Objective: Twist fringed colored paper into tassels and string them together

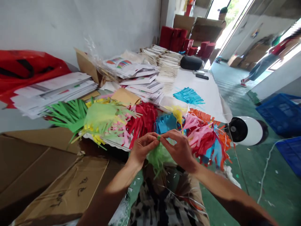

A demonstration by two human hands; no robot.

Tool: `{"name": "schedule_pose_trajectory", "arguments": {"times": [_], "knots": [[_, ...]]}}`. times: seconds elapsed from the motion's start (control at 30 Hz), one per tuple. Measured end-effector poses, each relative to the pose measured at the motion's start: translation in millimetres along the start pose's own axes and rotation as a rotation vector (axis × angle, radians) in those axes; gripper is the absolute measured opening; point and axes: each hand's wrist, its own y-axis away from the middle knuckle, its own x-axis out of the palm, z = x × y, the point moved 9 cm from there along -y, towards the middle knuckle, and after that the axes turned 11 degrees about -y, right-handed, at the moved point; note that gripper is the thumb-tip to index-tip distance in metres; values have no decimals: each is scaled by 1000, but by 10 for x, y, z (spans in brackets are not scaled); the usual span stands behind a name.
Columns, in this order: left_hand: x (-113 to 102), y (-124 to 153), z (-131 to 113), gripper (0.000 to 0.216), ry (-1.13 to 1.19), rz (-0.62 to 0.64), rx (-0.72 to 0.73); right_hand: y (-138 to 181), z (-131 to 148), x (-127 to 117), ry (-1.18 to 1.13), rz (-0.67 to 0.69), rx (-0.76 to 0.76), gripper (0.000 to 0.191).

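My left hand [144, 146] and my right hand [180, 149] meet fingertip to fingertip above my lap, at the table's near edge. Both are closed in a pinch on the narrow top of a light green paper tassel [157, 158], whose cut strips hang down below them. Just beyond my fingers lie a blue fringed paper piece [166, 123] and a red fringed piece [142, 117]. Pink tassel strips [198, 127] and orange fringe [202, 115] are heaped to the right of my right hand. Left of my left hand rest light green fringed sheets [101, 116] and a darker green fringe [72, 114].
Paper packets [143, 78] are stacked at the back of the white table [185, 78], near a black cylindrical object [191, 62]. A cardboard box [66, 185] stands low on the left. A white fan [250, 130] and blue crates [282, 110] are at right. Two people are farther off.
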Motion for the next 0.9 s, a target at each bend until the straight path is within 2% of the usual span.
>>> {"name": "schedule_pose_trajectory", "arguments": {"times": [0.07, 0.13, 0.2, 0.23, 0.27, 0.33, 0.4, 0.47, 0.57, 0.67, 0.73, 0.83, 0.9], "knots": [[-31, -118, -71, 33, 10, -20, 31, -163, -105, 31, -136, -3, 63, 13], [-80, -211, -66, 35, 47, -44, -19, -403, -185, 114, -199, 137, 59, 16], [-144, -284, -47, 38, 84, -85, -73, -713, -333, 173, -143, 313, 57, 20], [-175, -316, -41, 41, 98, -107, -93, -908, -468, 130, -87, 320, 82, 24], [-201, -347, -39, 43, 109, -127, -106, -1124, -667, 12, 150, 246, 139, 27], [-234, -409, -50, 47, 128, -156, -112, -1500, -1046, -155, 380, 137, 253, 31], [-241, -470, -63, 49, 149, -161, -109, -1753, -1420, -177, 529, 128, 366, 29], [-237, -520, -59, 52, 172, -153, -115, -1892, -1709, -128, 609, 136, 434, 29], [-244, -553, -17, 54, 189, -156, -149, -1958, -1946, -31, 666, 154, 474, 27], [-237, -530, 2, 47, 170, -158, -174, -1971, -1972, 0, 694, 165, 475, 24], [-220, -491, -35, 45, 154, -154, -158, -1974, -1864, -32, 709, 151, 454, 26], [-229, -406, -167, 41, 109, -176, -75, -1888, -1493, -114, 724, 118, 384, 32], [-261, -331, -288, 37, 52, -204, 16, -1719, -1092, -103, 646, 147, 264, 27]]}}
